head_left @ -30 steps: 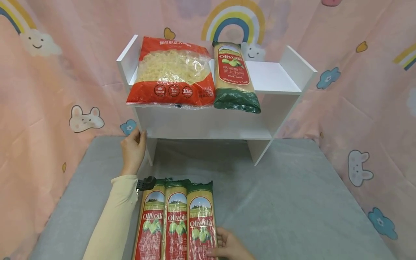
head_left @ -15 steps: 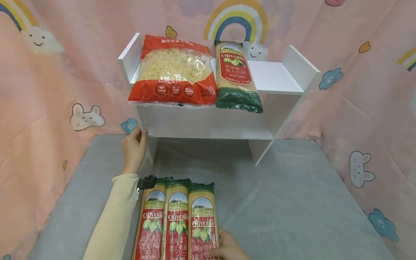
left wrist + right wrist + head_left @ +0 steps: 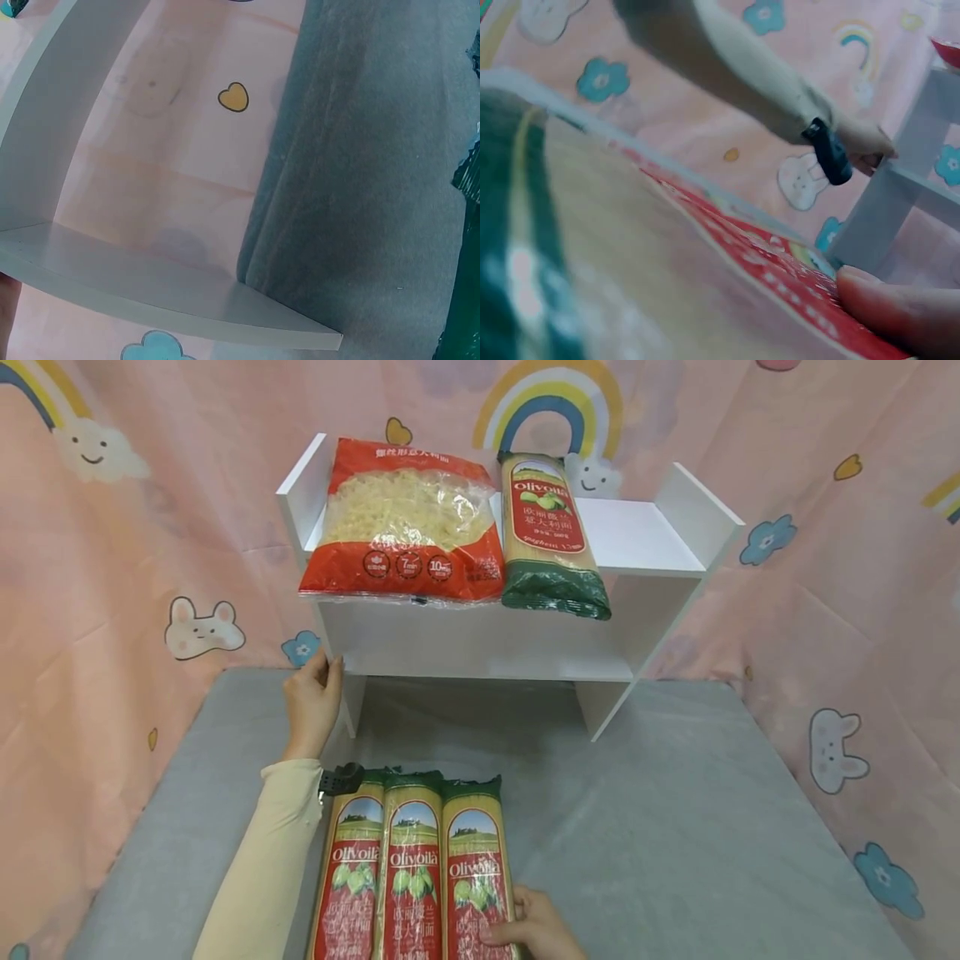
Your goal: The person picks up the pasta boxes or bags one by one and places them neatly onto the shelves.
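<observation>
Three red-and-green spaghetti packs lie side by side on the grey table (image 3: 675,827). My right hand (image 3: 536,927) holds the rightmost pack (image 3: 472,868) near its lower end, thumb on top, and one fingertip (image 3: 900,311) presses the wrapper (image 3: 630,262). My left hand (image 3: 311,697) grips the left side panel of the white shelf (image 3: 637,539), also seen from the right wrist (image 3: 866,142). The shelf's top board carries a red bag of short pasta (image 3: 405,522) and another spaghetti pack (image 3: 551,539) beside it.
The shelf's lower board (image 3: 150,292) is bare, as is the right half of the top board. Pink cartoon-print curtains (image 3: 825,568) close in the table on three sides. Grey cloth lies open to the right of the packs.
Almost nothing moves. The view drifts slightly, and my right hand shifts a little along the rightmost pack. My left hand stays on the shelf's side panel.
</observation>
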`<control>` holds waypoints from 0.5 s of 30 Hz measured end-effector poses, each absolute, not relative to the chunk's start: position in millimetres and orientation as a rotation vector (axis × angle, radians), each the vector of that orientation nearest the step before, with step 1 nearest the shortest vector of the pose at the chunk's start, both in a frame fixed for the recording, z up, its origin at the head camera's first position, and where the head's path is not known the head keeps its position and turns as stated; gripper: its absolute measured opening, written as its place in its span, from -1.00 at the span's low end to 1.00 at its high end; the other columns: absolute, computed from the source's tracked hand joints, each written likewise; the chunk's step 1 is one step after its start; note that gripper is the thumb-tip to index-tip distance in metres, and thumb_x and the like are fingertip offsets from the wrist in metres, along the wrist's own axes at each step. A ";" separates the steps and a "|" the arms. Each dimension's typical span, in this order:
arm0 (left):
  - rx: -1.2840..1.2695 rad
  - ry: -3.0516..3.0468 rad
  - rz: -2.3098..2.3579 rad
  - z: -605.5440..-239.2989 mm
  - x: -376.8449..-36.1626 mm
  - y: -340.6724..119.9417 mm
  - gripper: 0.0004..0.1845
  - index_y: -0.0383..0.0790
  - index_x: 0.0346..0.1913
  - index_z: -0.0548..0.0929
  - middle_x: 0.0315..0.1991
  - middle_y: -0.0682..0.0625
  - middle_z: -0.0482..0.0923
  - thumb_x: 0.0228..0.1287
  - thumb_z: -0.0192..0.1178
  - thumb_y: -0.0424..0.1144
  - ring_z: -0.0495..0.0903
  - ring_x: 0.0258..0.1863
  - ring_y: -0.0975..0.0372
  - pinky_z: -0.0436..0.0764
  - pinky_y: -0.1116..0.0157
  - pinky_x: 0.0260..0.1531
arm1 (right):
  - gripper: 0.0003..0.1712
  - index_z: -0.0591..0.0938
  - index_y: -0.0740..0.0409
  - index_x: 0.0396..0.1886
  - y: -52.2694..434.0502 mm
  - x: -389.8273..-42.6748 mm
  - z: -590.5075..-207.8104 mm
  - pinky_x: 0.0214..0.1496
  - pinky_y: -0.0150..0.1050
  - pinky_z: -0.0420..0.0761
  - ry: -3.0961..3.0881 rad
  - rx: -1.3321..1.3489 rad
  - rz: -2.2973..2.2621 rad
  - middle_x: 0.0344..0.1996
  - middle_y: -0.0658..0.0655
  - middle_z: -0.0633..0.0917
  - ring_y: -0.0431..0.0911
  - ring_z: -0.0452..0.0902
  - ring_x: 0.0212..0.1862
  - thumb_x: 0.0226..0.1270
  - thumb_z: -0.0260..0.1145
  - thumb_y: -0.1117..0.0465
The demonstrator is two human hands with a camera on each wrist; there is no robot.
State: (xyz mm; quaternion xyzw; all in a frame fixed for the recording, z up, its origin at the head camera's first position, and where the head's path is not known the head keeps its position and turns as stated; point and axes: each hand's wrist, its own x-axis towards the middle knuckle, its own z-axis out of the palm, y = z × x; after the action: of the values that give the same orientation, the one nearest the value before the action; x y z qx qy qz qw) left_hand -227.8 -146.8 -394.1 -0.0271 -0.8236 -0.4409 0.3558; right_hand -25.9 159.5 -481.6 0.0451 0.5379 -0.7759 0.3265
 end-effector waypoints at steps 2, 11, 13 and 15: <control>-0.071 -2.126 -1.139 -394.4 -227.9 -147.2 -0.76 -0.40 -0.47 0.52 -0.64 -0.23 0.52 0.37 0.09 -0.34 0.39 -0.68 0.11 0.26 0.35 -0.60 | -0.53 0.49 0.46 0.05 160.6 -25.7 -481.8 -0.04 -0.08 0.57 1.366 0.125 -2.055 -0.15 0.30 0.67 0.08 0.63 -0.13 0.08 0.30 0.44; -0.088 -2.134 -1.144 -393.6 -228.0 -146.7 -0.73 -0.36 -0.51 0.48 -0.68 -0.19 0.46 0.38 0.07 -0.33 0.33 -0.69 0.16 0.22 0.38 -0.62 | -0.58 0.50 0.42 0.07 168.3 -27.4 -476.4 -0.02 -0.08 0.55 1.272 0.127 -2.079 -0.15 0.26 0.68 0.06 0.63 -0.11 0.18 0.25 0.42; -0.092 -2.125 -1.146 -394.1 -228.3 -147.0 -0.74 -0.37 -0.49 0.50 -0.68 -0.18 0.47 0.38 0.07 -0.34 0.33 -0.69 0.20 0.23 0.40 -0.62 | -0.60 0.49 0.39 0.08 170.5 -29.0 -473.5 -0.01 -0.08 0.55 1.237 0.131 -2.077 -0.15 0.25 0.68 0.05 0.62 -0.10 0.23 0.23 0.39; -0.092 -2.122 -1.148 -395.2 -228.6 -147.9 -0.75 -0.38 -0.47 0.52 -0.67 -0.18 0.49 0.38 0.07 -0.34 0.33 -0.69 0.24 0.23 0.41 -0.62 | -0.61 0.48 0.38 0.09 172.7 -30.7 -470.5 0.00 -0.09 0.55 1.232 0.129 -2.077 -0.14 0.23 0.68 0.04 0.62 -0.09 0.27 0.21 0.37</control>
State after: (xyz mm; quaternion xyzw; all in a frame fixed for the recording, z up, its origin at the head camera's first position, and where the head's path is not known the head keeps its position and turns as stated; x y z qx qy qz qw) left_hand -228.6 -147.9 -395.2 -0.0358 -0.8214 -0.4446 0.3556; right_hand -30.7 172.7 -470.5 0.0498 0.4764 -0.8033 0.3538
